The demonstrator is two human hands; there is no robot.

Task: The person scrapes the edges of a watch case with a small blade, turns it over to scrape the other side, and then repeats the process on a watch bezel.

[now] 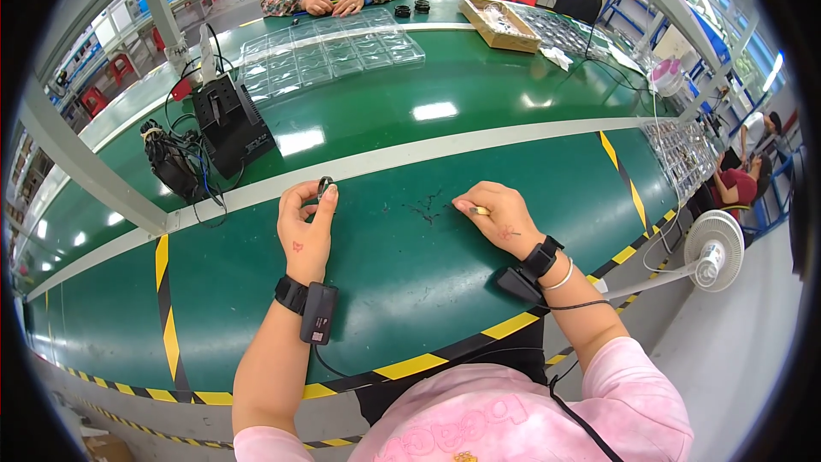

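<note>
My left hand [305, 229] is closed, pinching a small black ring-shaped part [324, 187] upright between thumb and fingers. To the right, my right hand [505, 219] is curled around a slim tool with a yellowish handle [481, 210]; its working end is too small to make out. Between the two hands, thin black scraps [425, 206] lie scattered on the green tabletop [385, 291]. The hands are apart, and both wrists wear black straps with small boxes.
A grey rail [376, 158] crosses the table beyond my hands. Past it stand a black device [229, 124] with bundled cables, a clear compartment tray [333, 50] and a cardboard box [500, 24]. A person sits opposite. A white fan [714, 250] is at right.
</note>
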